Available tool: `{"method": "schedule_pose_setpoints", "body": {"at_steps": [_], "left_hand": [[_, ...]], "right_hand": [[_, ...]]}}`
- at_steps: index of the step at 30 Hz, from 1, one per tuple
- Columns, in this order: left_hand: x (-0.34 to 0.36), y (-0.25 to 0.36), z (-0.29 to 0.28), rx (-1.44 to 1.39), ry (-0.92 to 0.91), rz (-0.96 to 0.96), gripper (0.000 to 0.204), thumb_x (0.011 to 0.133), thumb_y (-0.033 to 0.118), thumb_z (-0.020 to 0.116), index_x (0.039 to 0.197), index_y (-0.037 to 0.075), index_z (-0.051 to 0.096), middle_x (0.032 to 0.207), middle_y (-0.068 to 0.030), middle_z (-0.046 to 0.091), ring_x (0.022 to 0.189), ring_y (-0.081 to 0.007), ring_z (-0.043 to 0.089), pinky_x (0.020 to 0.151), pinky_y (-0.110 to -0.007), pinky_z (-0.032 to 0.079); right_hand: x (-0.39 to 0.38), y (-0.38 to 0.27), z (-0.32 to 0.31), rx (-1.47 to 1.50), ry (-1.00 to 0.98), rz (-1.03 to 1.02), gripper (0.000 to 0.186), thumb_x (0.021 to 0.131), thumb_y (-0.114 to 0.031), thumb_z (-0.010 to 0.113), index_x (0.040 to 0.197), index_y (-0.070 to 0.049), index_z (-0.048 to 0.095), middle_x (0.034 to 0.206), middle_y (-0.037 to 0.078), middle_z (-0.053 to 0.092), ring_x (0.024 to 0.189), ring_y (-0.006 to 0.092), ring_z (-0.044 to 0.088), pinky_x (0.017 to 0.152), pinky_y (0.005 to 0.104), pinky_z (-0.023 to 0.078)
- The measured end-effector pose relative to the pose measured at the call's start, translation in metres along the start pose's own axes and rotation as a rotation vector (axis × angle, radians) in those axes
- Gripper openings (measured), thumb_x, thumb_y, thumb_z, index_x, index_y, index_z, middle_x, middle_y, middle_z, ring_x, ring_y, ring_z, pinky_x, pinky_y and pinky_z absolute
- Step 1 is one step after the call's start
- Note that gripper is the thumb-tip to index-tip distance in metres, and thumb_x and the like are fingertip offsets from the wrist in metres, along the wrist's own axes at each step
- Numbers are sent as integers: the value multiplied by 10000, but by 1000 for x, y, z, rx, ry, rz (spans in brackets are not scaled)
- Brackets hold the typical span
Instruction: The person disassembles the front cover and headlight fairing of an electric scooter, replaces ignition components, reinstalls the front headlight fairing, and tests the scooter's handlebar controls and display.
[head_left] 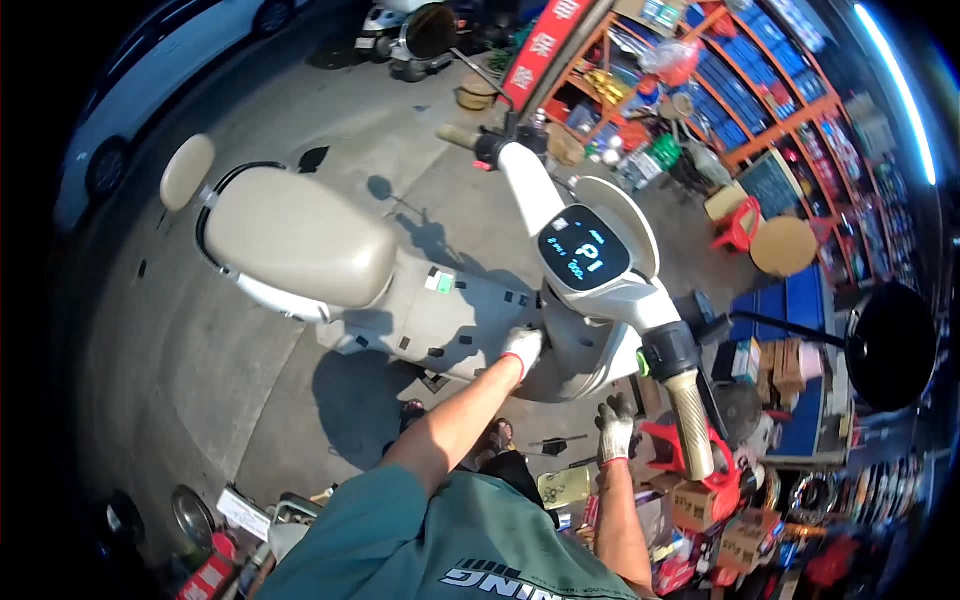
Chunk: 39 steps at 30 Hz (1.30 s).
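A white electric scooter (535, 190) with a beige seat (300, 232) stands in front of me, and its dashboard (583, 248) is lit. My left hand (523, 345), in a white glove, reaches to the inner front panel (572, 345) below the handlebar. Its fingers look closed against the panel, and what they may hold is hidden. Near the right handlebar grip (690, 420), my right hand (615, 428) hangs low in a white glove with dark fingers. Its fingers are apart, with nothing visible in them.
Orange shelving (790, 125) packed with goods stands at the far right. Cardboard boxes (748, 538) and red stools (738, 225) crowd the right side. The scooter's round mirror (892, 345) juts out right. A white car (150, 90) is parked at far left.
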<state>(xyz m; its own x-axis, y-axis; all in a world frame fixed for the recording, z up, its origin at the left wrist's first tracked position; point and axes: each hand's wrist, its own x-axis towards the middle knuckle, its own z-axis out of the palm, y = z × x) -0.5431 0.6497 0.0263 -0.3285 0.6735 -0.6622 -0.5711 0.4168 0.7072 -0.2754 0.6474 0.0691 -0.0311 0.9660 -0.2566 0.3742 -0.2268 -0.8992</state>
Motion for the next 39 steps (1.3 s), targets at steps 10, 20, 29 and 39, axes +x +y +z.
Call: {"method": "schedule_pose_setpoints", "body": {"at_steps": [10,20,29,39], "left_hand": [[-70,5,-12,162,4,519,201,936,147,546,1079,19,606,845,-63,624,671,-133,585,623,-281,478],[-208,106,25,-165,-250,714,296,1017,263,442,1166,33,555,1012,-40,572,892,-112,541,782,-276,471],[-244,130,53,19,-364,516,565,1012,368,459,1435,44,273,1264,-154,484,1076,-269,533,934,-400,471],[-238,122,69,-545,-506,256,759,933,647,393,1341,8,395,1249,-185,512,1113,-301,536,969,-451,435]], "right_hand": [[-27,-25,-33,118,38,153,518,887,-146,576,1370,-16,441,1249,116,589,982,187,626,808,312,496],[41,18,-35,333,-184,211,442,873,-94,621,1297,-78,500,1131,83,643,890,181,648,674,275,493],[50,28,-22,349,-317,2,344,939,-188,517,1197,37,548,995,110,640,819,160,617,709,290,508],[40,32,2,118,-99,-46,295,900,-200,585,1122,-5,596,1001,190,656,944,286,633,850,376,486]]}}
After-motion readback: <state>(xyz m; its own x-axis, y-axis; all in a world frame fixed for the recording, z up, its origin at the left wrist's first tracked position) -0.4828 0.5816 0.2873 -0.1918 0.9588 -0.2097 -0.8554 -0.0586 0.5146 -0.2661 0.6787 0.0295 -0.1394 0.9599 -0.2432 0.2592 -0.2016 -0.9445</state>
